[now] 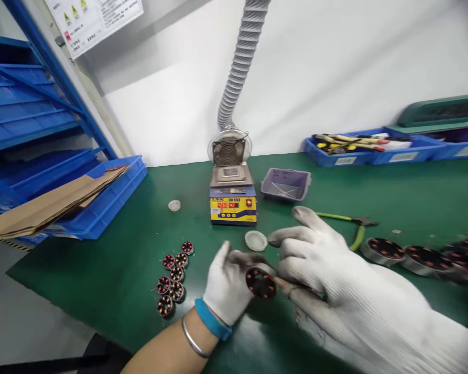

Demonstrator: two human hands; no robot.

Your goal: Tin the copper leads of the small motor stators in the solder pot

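In my gloved left hand [229, 285] is a small round motor stator [260, 283], a metal ring with dark and copper windings inside, its open face turned toward me. The fingers close around its upper left side. My gloved right hand [327, 265] is just right of it, fingers apart and partly bent. Its thumb reaches the stator's right edge; whether it touches is hard to tell. Beyond the hands lies a small white round dish [256, 240]. Several similar stators [177, 274] stand grouped to the left. Larger stators [384, 249] form a row at the right.
A yellow-fronted solder pot [233, 208] stands at the back under a grey hose [244, 62]. Beside it are a purple tray [286, 186] and green-handled cutters [359, 228]. Blue bins [347, 156] line the back right; a blue crate [113, 192] with cardboard is at left. A white cap [174, 205] lies on the green table.
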